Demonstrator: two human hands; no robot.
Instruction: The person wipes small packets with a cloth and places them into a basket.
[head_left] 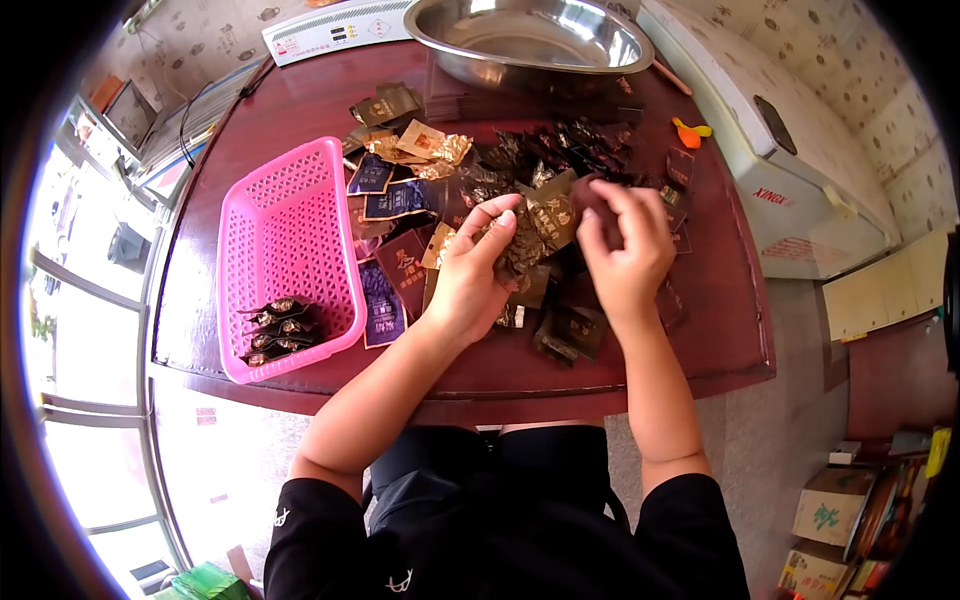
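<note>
Above the middle of the heap, my left hand (pixel 475 275) is closed, thumb and forefinger pinching a crumpled gold-brown foil packet (pixel 545 222). My right hand (pixel 632 245) is just right of it, fingers curled. Something dark reddish-brown shows at its fingertips, too blurred to name. Under and around both hands lie loose packets: dark shiny ones (pixel 590 145), gold ones (pixel 432 146), blue ones (pixel 382 310) and flat brown ones (pixel 570 330). To the left of my left hand is a pink plastic basket (pixel 345 250), with several dark packets (pixel 280 330) stacked in its near end.
A wide steel basin (pixel 530 72) stands at the back of the red-brown table (pixel 490 378). Beside it are a white appliance with buttons (pixel 345 32) and an orange-yellow balloon-like item (pixel 690 132). A white chest freezer (pixel 800 190) adjoins the right side; cartons (pixel 830 505) stand lower right.
</note>
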